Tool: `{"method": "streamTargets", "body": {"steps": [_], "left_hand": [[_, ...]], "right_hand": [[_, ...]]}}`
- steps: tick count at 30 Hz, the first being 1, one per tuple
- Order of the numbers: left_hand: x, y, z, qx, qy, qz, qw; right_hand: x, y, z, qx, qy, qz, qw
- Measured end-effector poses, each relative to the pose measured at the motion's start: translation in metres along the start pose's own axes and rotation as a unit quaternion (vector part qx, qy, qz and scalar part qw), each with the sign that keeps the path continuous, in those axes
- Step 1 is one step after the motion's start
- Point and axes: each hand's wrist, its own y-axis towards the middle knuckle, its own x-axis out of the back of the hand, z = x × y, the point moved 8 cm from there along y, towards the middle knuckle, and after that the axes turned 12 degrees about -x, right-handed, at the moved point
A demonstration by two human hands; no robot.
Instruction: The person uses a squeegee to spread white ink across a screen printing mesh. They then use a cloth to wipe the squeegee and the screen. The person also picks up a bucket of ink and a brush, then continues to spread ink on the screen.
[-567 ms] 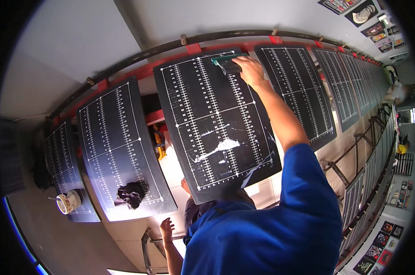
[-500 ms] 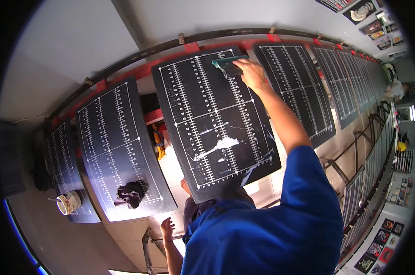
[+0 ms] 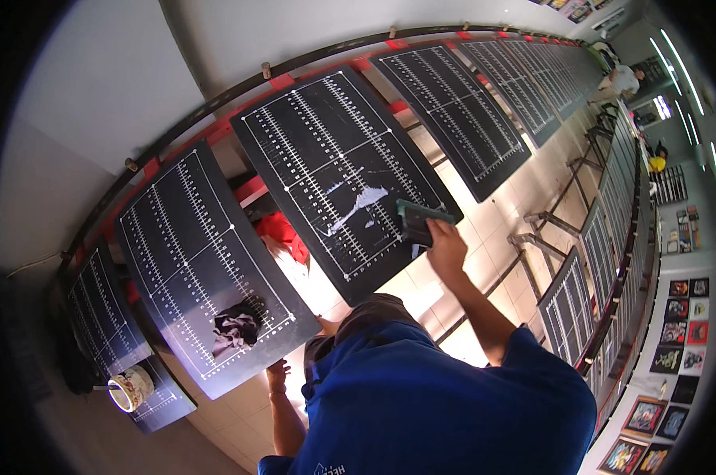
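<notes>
My right hand is closed on the handle of a squeegee with a green strip along one edge. The squeegee lies at the near right of a black board marked with white ruler lines and dots. A smeared white patch spreads over that board's near half, left of the squeegee. Low by the near edge of the board to the left is my left hand, its fingers loosely apart with nothing visible in them. A crumpled dark cloth rests on this left board.
A stained white tub with a stick in it stands on the far-left board. More marked boards run in a row to the right along a dark rail. Metal frames stand across the tiled aisle. Another person is far off.
My right hand has brought the squeegee from the board's far edge down to its near right corner. My left hand has come closer to the left board's edge. The view has shifted.
</notes>
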Motion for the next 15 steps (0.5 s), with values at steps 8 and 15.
{"method": "streamTargets", "body": {"steps": [8,15], "left_hand": [[0.075,0.001,0.005,0.008,0.092,0.027,0.995],[0.13,-0.047,0.043,0.1,0.098,-0.025,0.99]], "right_hand": [[0.024,0.046,0.025,-0.008,0.005,-0.055,0.998],[0.012,0.042,-0.022,-0.114,-0.045,0.001,0.992]]}}
